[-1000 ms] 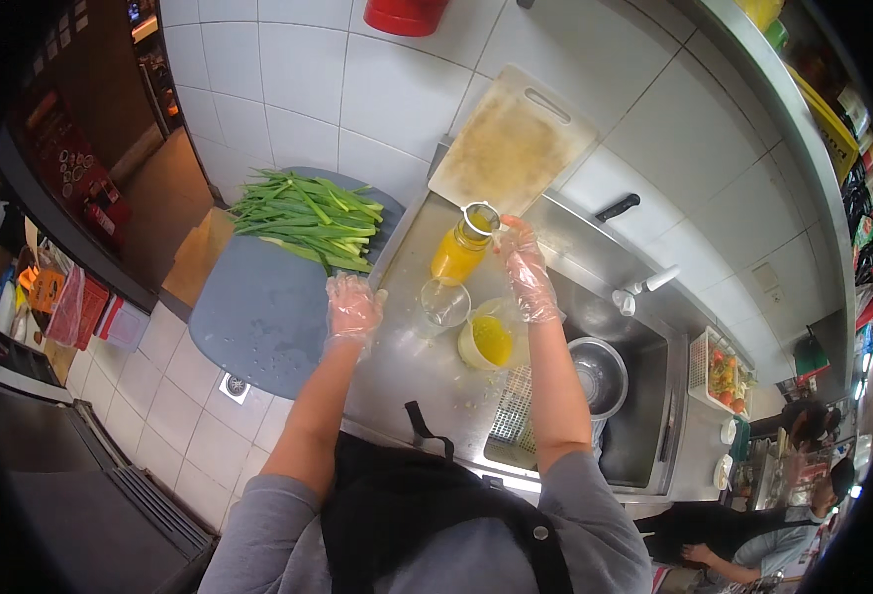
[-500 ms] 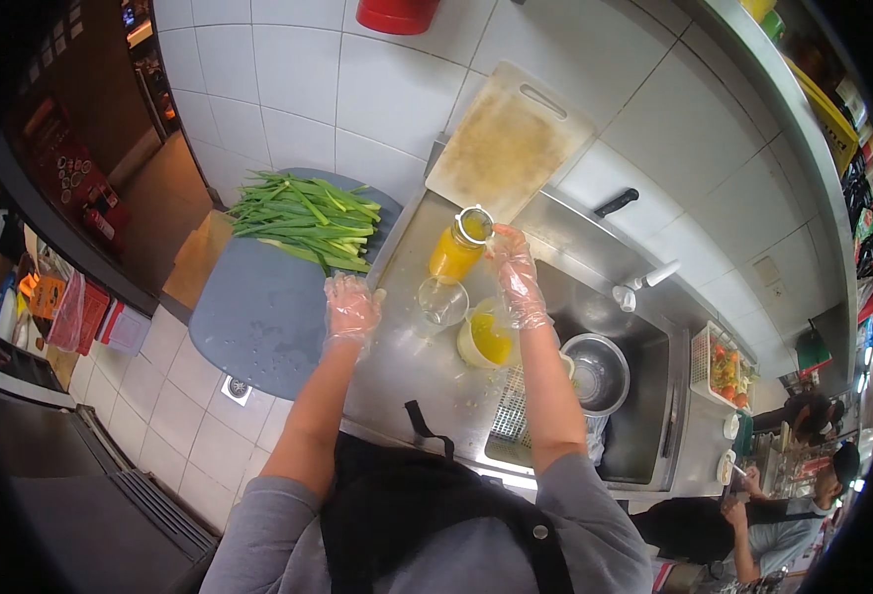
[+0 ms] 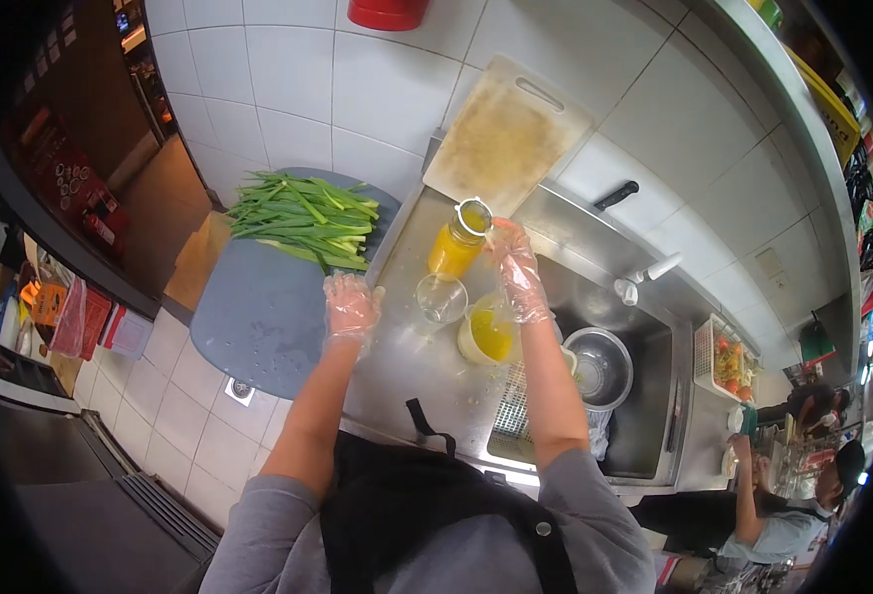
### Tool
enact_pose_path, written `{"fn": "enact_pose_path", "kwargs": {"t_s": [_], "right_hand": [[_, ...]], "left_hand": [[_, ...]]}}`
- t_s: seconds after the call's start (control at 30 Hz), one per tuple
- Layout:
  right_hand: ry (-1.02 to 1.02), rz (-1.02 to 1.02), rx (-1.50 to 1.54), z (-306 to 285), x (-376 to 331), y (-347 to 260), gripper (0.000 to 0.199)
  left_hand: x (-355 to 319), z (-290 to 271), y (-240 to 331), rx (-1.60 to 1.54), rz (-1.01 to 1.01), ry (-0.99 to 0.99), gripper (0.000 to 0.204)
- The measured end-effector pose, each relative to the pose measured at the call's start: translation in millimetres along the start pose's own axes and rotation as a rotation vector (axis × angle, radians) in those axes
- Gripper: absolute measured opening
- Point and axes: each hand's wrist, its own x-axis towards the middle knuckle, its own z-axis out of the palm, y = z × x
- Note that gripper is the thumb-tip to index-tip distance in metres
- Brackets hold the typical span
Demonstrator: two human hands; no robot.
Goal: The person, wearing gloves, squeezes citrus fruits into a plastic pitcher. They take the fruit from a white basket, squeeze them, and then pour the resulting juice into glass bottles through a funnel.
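Note:
Both my hands wear clear plastic gloves over a steel counter (image 3: 397,366). My right hand (image 3: 518,277) reaches to the open mouth of a glass jar of orange liquid (image 3: 456,243), fingertips on its rim. My left hand (image 3: 349,309) rests with curled fingers at the counter's left edge, beside an empty clear glass (image 3: 441,297); nothing shows in it. A pale cup of yellow liquid (image 3: 486,335) stands just under my right wrist.
A bunch of green onions (image 3: 303,218) lies on a round grey board (image 3: 258,307). A worn cutting board (image 3: 506,134) leans on the tiled wall. The sink (image 3: 644,416) holds a steel bowl (image 3: 600,366). Another person stands at the lower right (image 3: 773,515).
Almost nothing differs. My right hand stays at the jar's rim and my left hand stays beside the glass.

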Motion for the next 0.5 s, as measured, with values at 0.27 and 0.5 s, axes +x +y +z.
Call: {"fn": "enact_pose_path", "kwargs": {"t_s": [0.27,0.5], "right_hand": [[-0.026,0.004,0.038,-3.8,3.2,-13.8,0.043],[0.016,-0.075,-0.128,-2.8,6.4,-9.9,0.045]], "left_hand": [[1.6,5.3,1.1,0.016,-0.005,0.006,0.061],[1.5,6.2,-1.5,0.011,-0.029,-0.056,0.064]]}}
